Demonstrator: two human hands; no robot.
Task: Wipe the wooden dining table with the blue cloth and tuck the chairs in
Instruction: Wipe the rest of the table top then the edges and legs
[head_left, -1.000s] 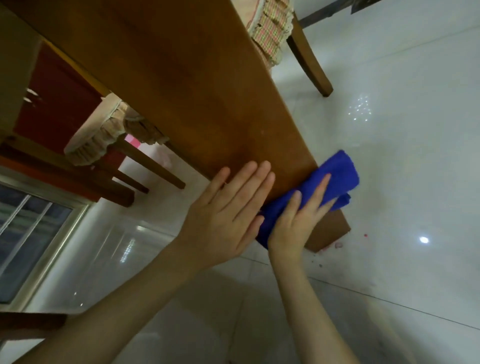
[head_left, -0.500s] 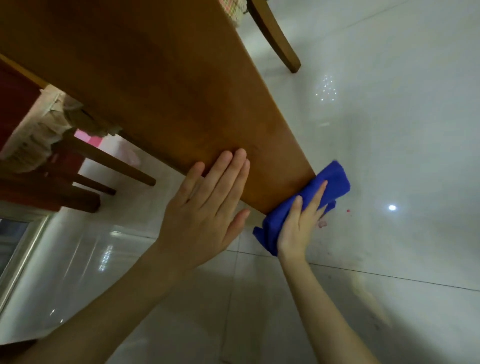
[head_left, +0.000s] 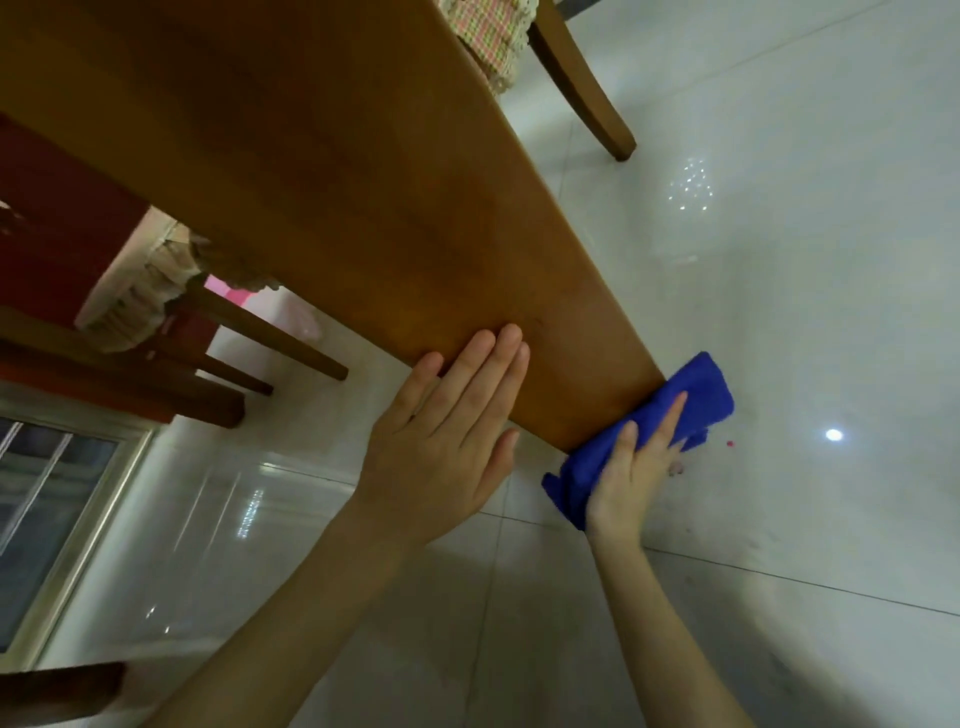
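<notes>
Nothing legible showed. No writing, label, brand, number or sign could be read on the wooden table (head_left: 322, 182), on the blue cloth (head_left: 701, 389) at about four o'clock, or on the checked chair cushion (head_left: 488, 41) at twelve o'clock.

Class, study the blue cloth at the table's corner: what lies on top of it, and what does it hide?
The right hand lies on the blue cloth, fingers straight. It covers the corner of the wooden table, hiding it.
</notes>
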